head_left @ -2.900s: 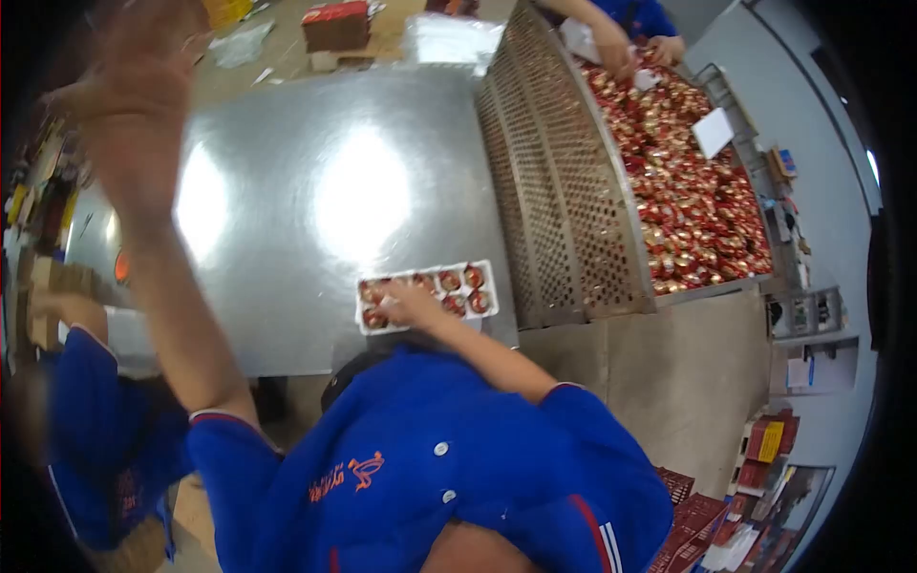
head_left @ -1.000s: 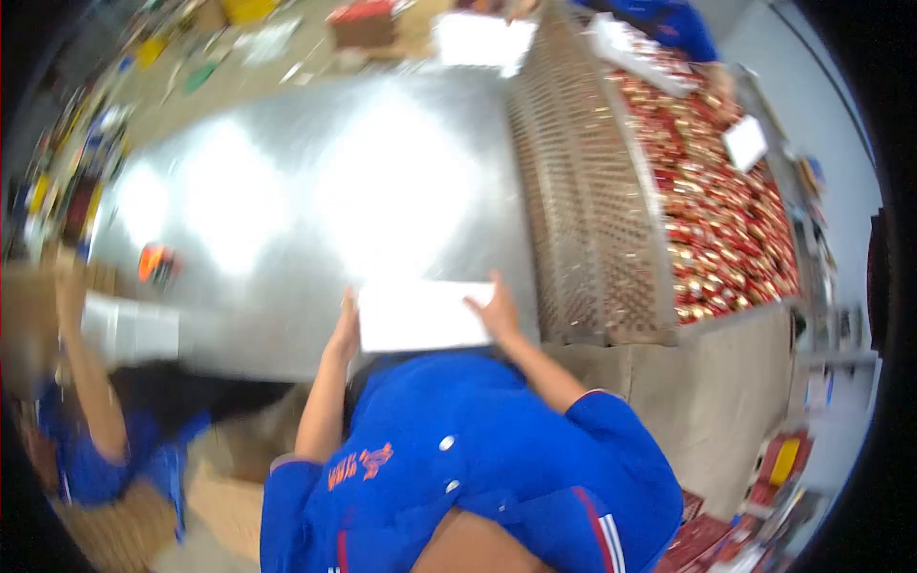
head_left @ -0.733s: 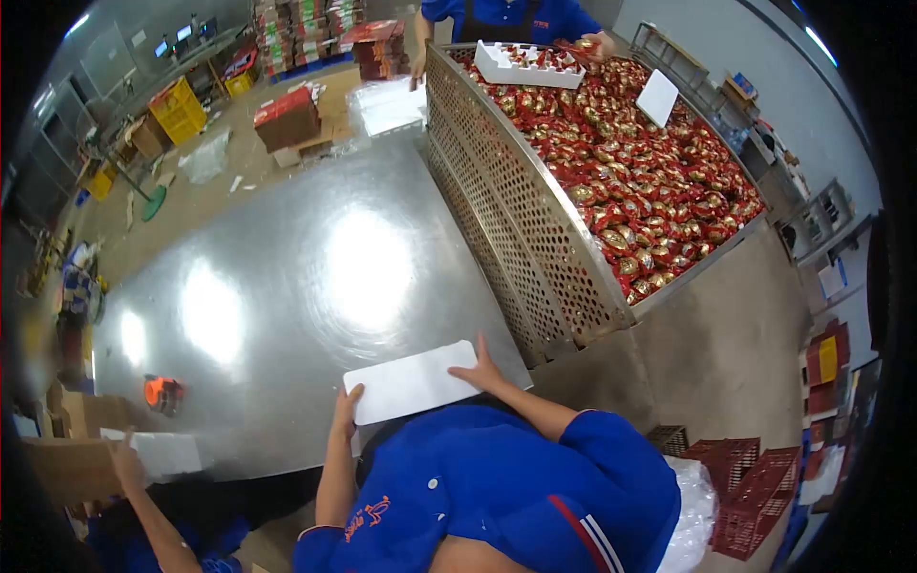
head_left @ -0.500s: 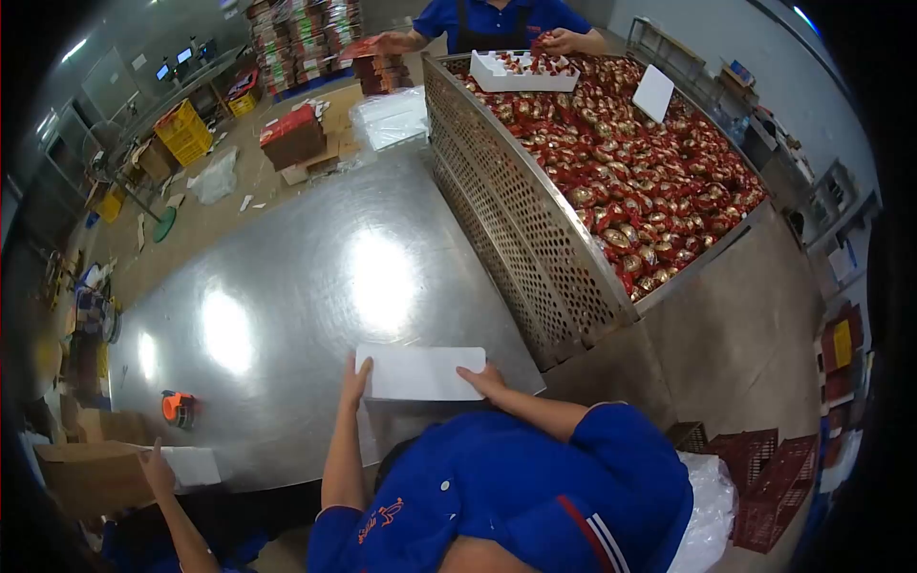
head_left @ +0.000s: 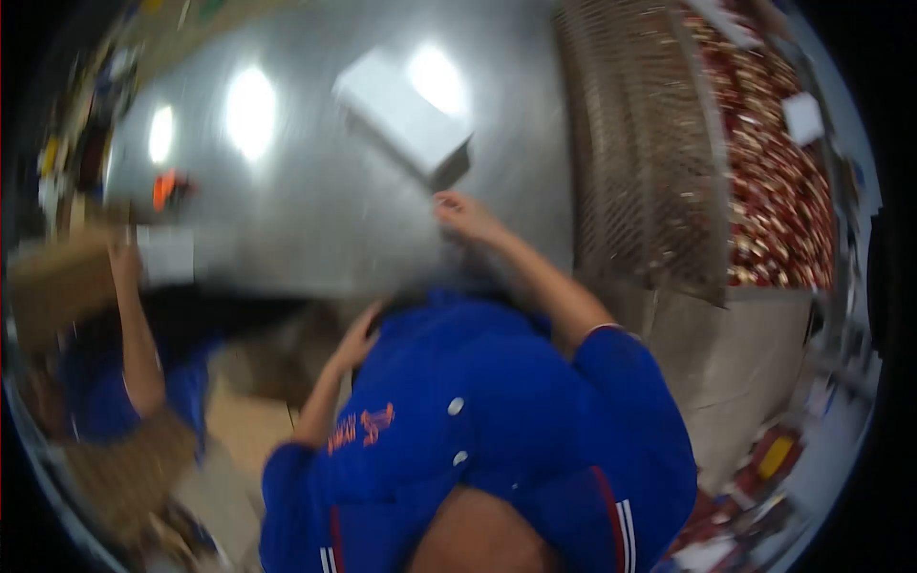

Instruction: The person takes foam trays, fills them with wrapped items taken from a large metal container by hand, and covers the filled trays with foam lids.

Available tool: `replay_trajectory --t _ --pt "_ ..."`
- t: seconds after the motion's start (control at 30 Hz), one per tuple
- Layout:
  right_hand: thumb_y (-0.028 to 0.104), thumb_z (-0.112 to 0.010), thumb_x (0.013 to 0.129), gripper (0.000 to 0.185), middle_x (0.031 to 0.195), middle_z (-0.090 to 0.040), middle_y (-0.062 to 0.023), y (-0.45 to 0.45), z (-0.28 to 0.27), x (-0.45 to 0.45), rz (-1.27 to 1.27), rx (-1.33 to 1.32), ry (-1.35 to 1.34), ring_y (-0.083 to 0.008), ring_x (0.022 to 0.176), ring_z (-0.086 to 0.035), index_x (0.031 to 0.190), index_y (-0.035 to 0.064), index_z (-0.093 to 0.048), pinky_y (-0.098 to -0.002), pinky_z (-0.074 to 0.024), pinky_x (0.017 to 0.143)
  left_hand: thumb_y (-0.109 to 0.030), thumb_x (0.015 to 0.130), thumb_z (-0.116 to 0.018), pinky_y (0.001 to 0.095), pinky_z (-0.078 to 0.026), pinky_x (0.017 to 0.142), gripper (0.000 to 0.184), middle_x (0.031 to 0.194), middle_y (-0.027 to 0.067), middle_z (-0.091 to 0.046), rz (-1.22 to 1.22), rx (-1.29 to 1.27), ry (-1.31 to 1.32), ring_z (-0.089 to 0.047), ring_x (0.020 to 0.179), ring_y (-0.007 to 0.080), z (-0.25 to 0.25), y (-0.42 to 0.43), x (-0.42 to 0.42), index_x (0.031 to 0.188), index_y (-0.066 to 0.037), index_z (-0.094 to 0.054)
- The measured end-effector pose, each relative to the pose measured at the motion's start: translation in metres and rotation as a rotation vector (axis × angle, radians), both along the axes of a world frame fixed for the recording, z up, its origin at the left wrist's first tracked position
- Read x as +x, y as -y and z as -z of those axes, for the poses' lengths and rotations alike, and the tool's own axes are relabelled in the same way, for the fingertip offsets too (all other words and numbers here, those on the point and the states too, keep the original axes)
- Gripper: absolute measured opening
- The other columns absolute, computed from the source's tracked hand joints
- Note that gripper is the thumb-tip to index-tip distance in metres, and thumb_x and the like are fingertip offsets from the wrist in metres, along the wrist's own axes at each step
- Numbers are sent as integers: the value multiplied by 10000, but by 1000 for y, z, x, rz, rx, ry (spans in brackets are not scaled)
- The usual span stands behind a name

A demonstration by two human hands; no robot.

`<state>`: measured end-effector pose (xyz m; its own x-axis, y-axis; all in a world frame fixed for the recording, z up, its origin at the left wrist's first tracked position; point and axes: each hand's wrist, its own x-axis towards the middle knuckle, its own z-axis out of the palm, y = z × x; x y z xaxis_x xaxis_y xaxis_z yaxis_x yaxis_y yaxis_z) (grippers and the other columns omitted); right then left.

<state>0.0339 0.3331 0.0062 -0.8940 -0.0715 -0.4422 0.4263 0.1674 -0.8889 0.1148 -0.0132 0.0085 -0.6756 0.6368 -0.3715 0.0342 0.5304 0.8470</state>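
Observation:
A white box (head_left: 406, 113) lies askew on the metal table, its dark near end towards me. My right hand (head_left: 465, 216) is just below that end, blurred. Whether its fingertips touch the box, or are open or closed, I cannot tell. My left hand (head_left: 355, 339) is down at my waist, by the table's front edge. Its fingers are smeared and partly hidden against my dark clothing, so its grip does not show.
An orange tape dispenser (head_left: 172, 189) sits on the steel table (head_left: 315, 210). At left, a co-worker's hand (head_left: 124, 263) is at a cardboard box (head_left: 62, 282), beside a white box (head_left: 166, 255). A perforated metal panel (head_left: 635, 143) borders the bin of red-and-gold wrapped pieces (head_left: 774, 191).
The white box has moved farther up the table and turned askew. My left hand has left it and dropped to my waist. My view has swung downward and blurred.

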Motion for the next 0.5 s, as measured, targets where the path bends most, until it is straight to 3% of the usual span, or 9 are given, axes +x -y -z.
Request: replay_trajectory --t 0.07,0.13,0.23,0.33,0.4,0.5 --pt "285 -539 847 425 1145 -547 -123 5 -30 57 -343 -23 -76 -202 1010 -533 1191 39 -498 -305 -425 855 -256 846 -535 350 -309 982 490 1243 183 -449 -161 -22 88 -414 1167 300 -19 0 16 1255 -27 -391" --pt "308 -555 843 381 1101 -571 -116 12 -31 106 -580 -103 -41 -189 997 -537 1120 45 -563 -295 -417 867 -248 837 -540 366 -301 986 490 1278 172 -415 -154 -12 22 -382 1189 310 -53 1 18 1258 -44 -394" --pt "173 -539 856 258 1097 -572 -84 21 -68 133 -250 -208 234 -173 971 -545 1080 57 -595 -290 -425 857 -227 822 -551 381 -286 996 434 1286 167 -405 -108 -18 -86 -349 1209 327 -72 5 33 1220 -80 -463" --pt "154 -559 840 243 1049 -588 -70 21 -69 133 -292 -243 190 -158 949 -548 1060 65 -608 -278 -436 836 -182 805 -563 396 -294 984 298 1260 158 -421 -17 -74 -173 -365 1184 337 -83 6 35 1093 -107 -572" --pt "167 -563 832 246 1023 -595 -87 34 -75 127 -340 -121 172 -190 934 -566 1056 70 -598 -297 -448 812 -135 793 -565 395 -323 949 157 1201 149 -451 -56 -120 -147 -406 1134 327 -76 7 33 932 -99 -628" --pt "214 -561 821 264 995 -578 -139 64 -67 119 -402 225 -82 -289 926 -557 1047 79 -562 -360 -447 781 -169 775 -599 381 -391 859 219 1091 141 -493 -219 -153 -92 -472 1013 313 -67 8 29 974 -83 -573"
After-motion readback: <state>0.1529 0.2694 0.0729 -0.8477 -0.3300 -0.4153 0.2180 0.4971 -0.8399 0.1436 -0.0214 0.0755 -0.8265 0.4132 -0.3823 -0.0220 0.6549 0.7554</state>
